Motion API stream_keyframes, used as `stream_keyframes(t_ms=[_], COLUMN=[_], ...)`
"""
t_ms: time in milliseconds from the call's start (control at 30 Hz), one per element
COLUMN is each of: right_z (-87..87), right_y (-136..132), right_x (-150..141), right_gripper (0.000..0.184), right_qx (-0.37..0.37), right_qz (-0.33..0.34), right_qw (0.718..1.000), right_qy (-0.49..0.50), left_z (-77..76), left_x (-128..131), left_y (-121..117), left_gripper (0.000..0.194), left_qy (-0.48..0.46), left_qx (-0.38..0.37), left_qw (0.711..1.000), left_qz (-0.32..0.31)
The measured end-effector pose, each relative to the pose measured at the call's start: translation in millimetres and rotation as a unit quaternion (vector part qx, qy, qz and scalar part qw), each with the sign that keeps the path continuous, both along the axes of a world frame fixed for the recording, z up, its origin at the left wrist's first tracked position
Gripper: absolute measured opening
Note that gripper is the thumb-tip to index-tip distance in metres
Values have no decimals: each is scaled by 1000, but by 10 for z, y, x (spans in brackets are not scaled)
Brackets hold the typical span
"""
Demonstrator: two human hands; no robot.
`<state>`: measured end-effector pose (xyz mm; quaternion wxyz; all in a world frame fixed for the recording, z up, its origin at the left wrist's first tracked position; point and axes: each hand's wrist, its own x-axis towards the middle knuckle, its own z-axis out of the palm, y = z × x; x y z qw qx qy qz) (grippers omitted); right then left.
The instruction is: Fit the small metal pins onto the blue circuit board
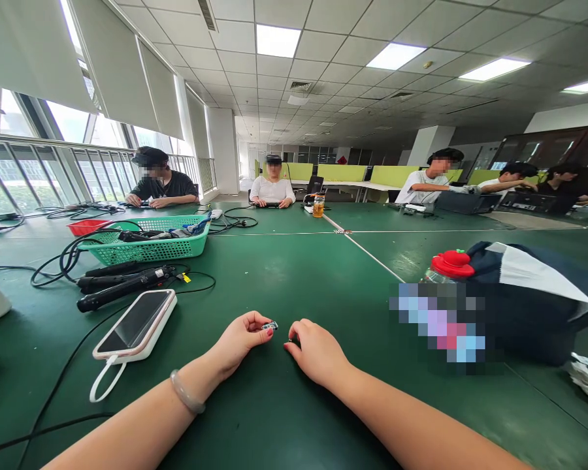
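Observation:
My left hand (242,339) rests on the green table (294,274) with its fingers curled, pinching a tiny metallic part (270,325) at the fingertips. A pale bangle (186,391) sits on that wrist. My right hand (313,349) lies a few centimetres to the right, knuckles up and fingers curled under; a small dark bit shows at its fingertips, too small to name. The two hands are close but apart.
A phone on a white power bank (136,326) with a cable lies to the left. Behind it are black handheld devices (122,284), a green basket (149,243) and a red tray (85,226). A red-capped bottle (451,267) and a dark bag (529,300) sit right. Several people sit across.

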<state>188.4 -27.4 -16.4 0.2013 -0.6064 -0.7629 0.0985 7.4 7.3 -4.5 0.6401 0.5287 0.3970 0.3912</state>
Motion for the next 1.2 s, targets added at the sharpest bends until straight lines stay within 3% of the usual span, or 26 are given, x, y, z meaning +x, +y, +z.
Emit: stream_keyframes(t_ms=[333, 700, 1200], right_z=[-13, -46, -67], right_y=[39, 38, 65], right_x=[13, 14, 13], right_gripper=[5, 24, 23], right_qx=[-5, 26, 38], right_qz=[21, 87, 103], right_qw=[1000, 996, 993], right_qy=[-5, -13, -43], left_z=[2, 9, -6], left_x=[8, 12, 8], left_y=[-9, -12, -2], left_gripper=[31, 30, 32], left_qy=[4, 5, 19], left_qx=[3, -1, 0], left_qw=[1000, 1000, 1000], left_qz=[0, -1, -13])
